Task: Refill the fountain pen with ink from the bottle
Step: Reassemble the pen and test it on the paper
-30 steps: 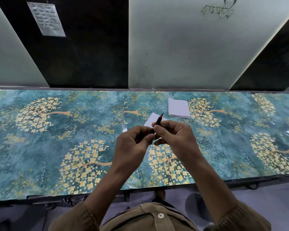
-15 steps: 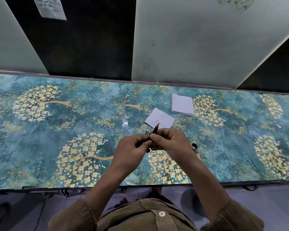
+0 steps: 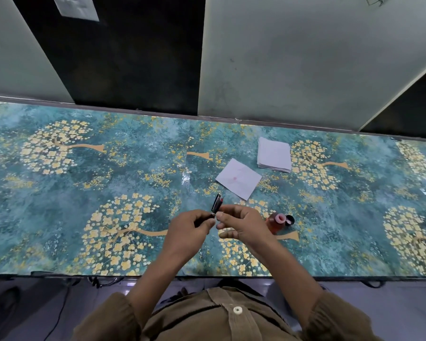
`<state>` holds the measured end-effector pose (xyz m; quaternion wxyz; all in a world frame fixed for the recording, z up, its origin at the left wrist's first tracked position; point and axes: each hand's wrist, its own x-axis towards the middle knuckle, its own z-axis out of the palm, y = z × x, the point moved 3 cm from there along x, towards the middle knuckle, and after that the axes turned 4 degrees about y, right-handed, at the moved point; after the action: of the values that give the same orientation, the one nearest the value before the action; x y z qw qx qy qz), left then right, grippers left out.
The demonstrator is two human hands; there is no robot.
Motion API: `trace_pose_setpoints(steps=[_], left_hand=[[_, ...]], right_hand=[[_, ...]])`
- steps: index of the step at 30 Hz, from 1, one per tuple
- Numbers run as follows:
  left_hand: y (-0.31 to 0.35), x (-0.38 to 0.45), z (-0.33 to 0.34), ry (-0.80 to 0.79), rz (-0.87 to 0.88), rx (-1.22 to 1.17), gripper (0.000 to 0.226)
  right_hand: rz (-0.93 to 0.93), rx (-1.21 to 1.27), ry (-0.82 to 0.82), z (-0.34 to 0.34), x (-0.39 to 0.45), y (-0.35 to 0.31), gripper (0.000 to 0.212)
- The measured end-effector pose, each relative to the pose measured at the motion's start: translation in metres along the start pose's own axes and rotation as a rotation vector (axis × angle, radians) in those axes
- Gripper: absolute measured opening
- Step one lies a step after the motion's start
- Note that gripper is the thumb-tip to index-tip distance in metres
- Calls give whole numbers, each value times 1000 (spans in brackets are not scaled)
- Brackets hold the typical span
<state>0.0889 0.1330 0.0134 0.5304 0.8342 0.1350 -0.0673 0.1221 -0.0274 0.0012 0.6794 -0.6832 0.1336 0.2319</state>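
Gripping the lower end of a slim black fountain pen [image 3: 216, 203] with a red tip, the left hand [image 3: 190, 232] curls its fingers round the barrel and holds it above the desk [image 3: 59, 217], the pen angled up and away from the person. The right hand [image 3: 244, 223] meets it just beside the left one, thumb and forefinger pinching the pen near the point where the left hand's grip ends; its other fingers are loosely spread below. How the pen's parts are joined cannot be told at this size.

A small clear bottle of orange-red ink [image 3: 277, 221] stands open on the desk just right of the right hand, partly hidden behind it, with its pink mouth showing. A small round black cap [image 3: 289, 220] lies touching or just beside the bottle on its right side.

The desk is covered with a glossy teal sheet printed with golden flowering trees. Beyond the hands lies a single square white paper [image 3: 239, 178] with a faint pink stain, and farther back to the right a neat stack of white paper squares [image 3: 274, 155]. The person wears an olive-brown corduroy shirt [image 3: 221, 318] with a pale button.
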Motion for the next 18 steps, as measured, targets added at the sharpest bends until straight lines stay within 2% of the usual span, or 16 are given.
trace_pose_setpoints(steps=[3, 9, 15, 18], left_hand=[[-15, 4, -7, 80, -106, -45, 6], [-26, 0, -19, 165, -181, -192, 7], [-29, -6, -25, 206, -212, -268, 14], [-26, -8, -28, 209, -210, -300, 9]], right_hand=[[56, -53, 16, -6, 20, 8, 21], [121, -215, 141, -17, 56, 20, 3], [80, -425, 223, -12, 82, 23, 9], [2, -674, 199, -1, 94, 15, 22]])
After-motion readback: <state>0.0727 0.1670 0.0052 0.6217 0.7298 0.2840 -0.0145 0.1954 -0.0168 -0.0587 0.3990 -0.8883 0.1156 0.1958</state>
